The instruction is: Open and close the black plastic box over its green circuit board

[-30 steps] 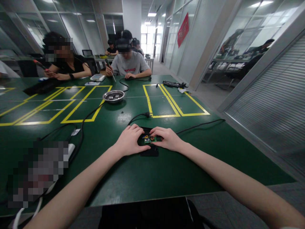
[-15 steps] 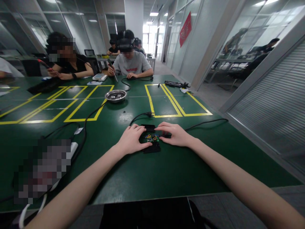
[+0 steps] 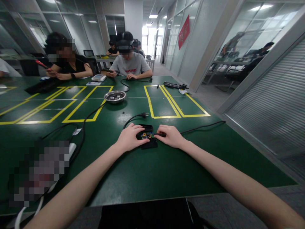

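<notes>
Bearing orange rings (image 3: 149,137), green circuit board (image 3: 152,135)

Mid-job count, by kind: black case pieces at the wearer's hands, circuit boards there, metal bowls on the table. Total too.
Black case pieces: 2 (far piece, near piece)
Circuit board: 1
Metal bowl: 1
Total: 4

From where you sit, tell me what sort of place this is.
Probably an office space used as an electronics workroom: it has glass walls, a big green table marked out with yellow tape, and an exposed circuit board being handled.
</notes>
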{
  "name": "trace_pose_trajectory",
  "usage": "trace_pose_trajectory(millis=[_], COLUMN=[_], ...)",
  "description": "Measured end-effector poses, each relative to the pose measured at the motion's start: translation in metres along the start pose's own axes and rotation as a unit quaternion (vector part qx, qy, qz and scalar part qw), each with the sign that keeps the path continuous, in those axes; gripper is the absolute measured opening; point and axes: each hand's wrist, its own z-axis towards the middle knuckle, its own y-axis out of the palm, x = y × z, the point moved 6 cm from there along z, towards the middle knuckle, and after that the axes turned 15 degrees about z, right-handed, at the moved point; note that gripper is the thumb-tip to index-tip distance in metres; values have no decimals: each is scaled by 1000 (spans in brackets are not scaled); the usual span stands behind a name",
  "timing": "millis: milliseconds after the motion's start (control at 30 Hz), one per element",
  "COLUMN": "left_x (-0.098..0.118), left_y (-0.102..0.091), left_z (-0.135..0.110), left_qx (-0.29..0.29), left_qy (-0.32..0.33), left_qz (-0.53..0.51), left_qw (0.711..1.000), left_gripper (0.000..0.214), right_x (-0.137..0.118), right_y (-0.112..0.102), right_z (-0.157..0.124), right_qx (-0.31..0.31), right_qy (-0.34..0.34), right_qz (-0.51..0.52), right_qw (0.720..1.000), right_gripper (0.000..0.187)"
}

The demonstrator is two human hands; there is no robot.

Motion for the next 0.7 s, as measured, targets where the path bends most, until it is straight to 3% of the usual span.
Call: trace_pose_trajectory(millis=[267,500,700], left_x=[-8,-23,-27], left_y=[3,-10,-11], left_z=[1,2,5], left_qx=[-11,32,-4], left_qy=[-29,-38,-40], left_qz=[-42,-88,-16], left_qw=[999,995,999], left_gripper=[56,32,49], right_x=[1,1,-17], right_y=[1,-1,-6], right_z=[1,0,-2], right_qx=[34,55,54], right_qy=[25,16,-49], right_qz=[-14,-13,23], right_qw=[999,998,997], right_gripper=[21,23,23])
